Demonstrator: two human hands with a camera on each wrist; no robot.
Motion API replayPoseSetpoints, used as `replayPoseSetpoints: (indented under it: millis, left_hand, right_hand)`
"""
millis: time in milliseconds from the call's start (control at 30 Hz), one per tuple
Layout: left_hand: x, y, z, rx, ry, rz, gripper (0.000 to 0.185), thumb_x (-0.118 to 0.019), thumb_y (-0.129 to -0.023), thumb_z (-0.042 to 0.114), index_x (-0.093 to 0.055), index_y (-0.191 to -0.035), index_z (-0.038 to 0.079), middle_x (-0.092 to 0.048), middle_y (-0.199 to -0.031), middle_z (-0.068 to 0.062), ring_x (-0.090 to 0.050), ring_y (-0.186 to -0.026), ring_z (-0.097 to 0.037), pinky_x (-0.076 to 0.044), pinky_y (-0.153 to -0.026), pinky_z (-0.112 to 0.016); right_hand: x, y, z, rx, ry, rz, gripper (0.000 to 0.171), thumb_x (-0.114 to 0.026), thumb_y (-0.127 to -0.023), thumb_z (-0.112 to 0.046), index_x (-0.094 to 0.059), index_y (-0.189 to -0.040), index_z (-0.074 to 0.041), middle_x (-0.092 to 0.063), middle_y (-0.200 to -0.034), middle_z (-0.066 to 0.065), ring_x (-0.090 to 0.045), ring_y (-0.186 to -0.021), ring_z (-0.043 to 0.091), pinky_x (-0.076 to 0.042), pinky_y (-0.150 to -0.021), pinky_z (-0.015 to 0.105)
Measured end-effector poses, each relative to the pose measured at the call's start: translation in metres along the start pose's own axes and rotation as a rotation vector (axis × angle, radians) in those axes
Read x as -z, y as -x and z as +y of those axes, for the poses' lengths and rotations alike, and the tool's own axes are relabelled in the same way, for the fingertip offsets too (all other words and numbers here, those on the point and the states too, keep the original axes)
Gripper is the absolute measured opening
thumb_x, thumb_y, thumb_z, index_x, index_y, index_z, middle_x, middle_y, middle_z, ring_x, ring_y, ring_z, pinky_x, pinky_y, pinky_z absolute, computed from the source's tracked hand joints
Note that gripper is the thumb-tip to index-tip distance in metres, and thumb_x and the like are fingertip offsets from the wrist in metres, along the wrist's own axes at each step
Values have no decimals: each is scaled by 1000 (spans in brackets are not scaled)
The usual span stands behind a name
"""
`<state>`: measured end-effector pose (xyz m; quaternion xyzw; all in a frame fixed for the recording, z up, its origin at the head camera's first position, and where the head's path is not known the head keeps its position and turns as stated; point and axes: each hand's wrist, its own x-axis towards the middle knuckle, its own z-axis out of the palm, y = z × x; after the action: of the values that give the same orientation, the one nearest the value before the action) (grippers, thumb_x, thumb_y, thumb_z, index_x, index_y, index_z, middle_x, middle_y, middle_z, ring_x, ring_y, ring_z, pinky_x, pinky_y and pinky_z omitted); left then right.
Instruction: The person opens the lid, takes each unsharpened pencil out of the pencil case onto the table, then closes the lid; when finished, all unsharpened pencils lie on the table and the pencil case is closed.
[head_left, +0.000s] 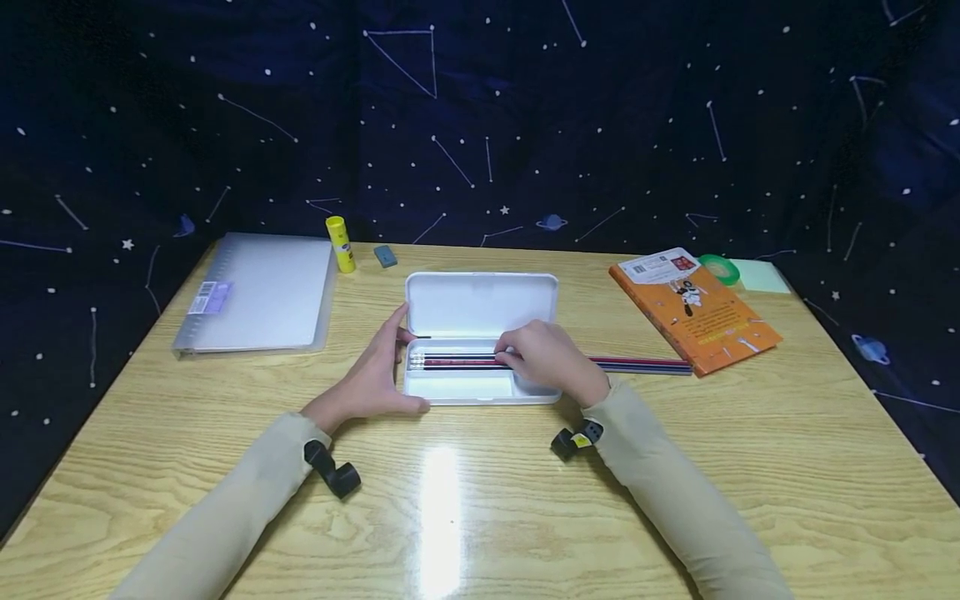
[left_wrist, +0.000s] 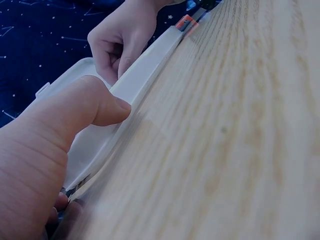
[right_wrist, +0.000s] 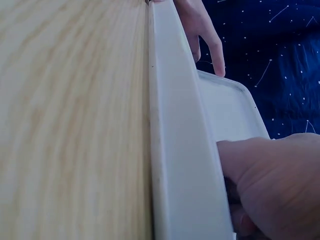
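Note:
A white pencil case point(head_left: 457, 385) lies with its lid point(head_left: 480, 304) raised. Inside, several striped pencils point(head_left: 450, 362) lie lengthwise, their pale ends to the left. My left hand point(head_left: 375, 375) holds the case's left end, thumb on the front edge and fingers by the hinge and lid. Over the case's right half, my right hand point(head_left: 551, 358) pinches a pencil with thumb and forefinger, covering part of the row. More dark red and blue pencils point(head_left: 641, 365) lie on the table right of the case, their near ends hidden behind the right hand.
At left is a clear ring binder point(head_left: 262, 287), beside a yellow glue stick point(head_left: 341, 244) and a blue eraser point(head_left: 386, 256). An orange book point(head_left: 697, 312) touches or nearly touches the outer pencils' tips. Behind it are green tape point(head_left: 718, 268) and pale notepaper point(head_left: 761, 277).

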<state>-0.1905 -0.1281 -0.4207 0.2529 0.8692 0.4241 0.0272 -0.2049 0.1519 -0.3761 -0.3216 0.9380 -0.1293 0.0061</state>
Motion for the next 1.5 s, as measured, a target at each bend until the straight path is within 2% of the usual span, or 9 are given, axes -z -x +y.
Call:
replayPoseSetpoints:
  millis: [100,267,467,700,867,1033,1233,1500]
  left_hand:
    - [-1,0,0,2,-1,-3,136,-88,-55,30,2,-155,13,-43,-128,-11,-45,-111,-21,-42,-92,-34]
    - [-1,2,-1,4,3,5,135,-89,-54,30,1,-155,14,-43,-128,-10,-45,-111,-20,-42,-92,-34]
    - [-1,1,-1,-1,9,0,135,-89,-55,29,1,-155,13,-43,-127,-11,-45,-111,-21,-42,-93,-35]
    - [-2,0,0,-10,3,-1,135,-89,-55,29,1,-155,12,-43,-127,-11,-44,-109,-20,-42,-91,-33]
    - [-3,-1,1,0,-16,2,135,-88,-55,31,1,-155,12,-43,-126,-9,-43,-107,-19,-41,-88,-30]
    - [-3,-2,0,21,-13,-3,136,-89,-55,31,2,-155,14,-42,-126,-8,-43,-107,-19,-41,-89,-31]
    - [-2,-1,0,36,-12,-6,136,-89,-55,31,2,-155,16,-42,-128,-7,-42,-108,-18,-40,-89,-30]
    - [0,0,1,26,-6,-6,135,-88,-56,29,3,-155,14,-43,-129,-9,-43,-109,-19,-40,-90,-32]
  right_hand:
    - [1,3,1,-21,-20,8,16,-63,-92,-22,-75,-97,-11,-69,-74,-1,-50,-58,8,-40,-56,24]
    - [8,14,6,-85,-81,37,15,-65,-91,-23,-73,-98,-11,-49,-56,-4,-40,-51,10,-31,-52,24]
    - [20,44,29,-131,-79,113,13,-67,-89,-20,-71,-97,-11,-46,-57,-5,-39,-52,10,-31,-52,24]
    - [24,91,70,-207,-82,201,8,-69,-88,-15,-69,-92,-9,-42,-57,-6,-36,-51,8,-29,-50,24]
    - [27,122,91,-272,-81,192,6,-69,-87,-13,-68,-91,-7,-42,-58,-5,-36,-52,9,-29,-50,24]
    - [32,142,102,-307,-86,170,6,-69,-87,-11,-68,-90,-6,-45,-62,-4,-39,-56,9,-31,-51,23]
    - [34,155,106,-291,-104,162,6,-71,-85,-9,-67,-89,-7,-45,-62,-5,-37,-55,5,-31,-51,23]
    - [25,151,108,-253,-119,169,11,-72,-83,-5,-62,-88,-7,-46,-63,-6,-36,-55,2,-32,-51,22]
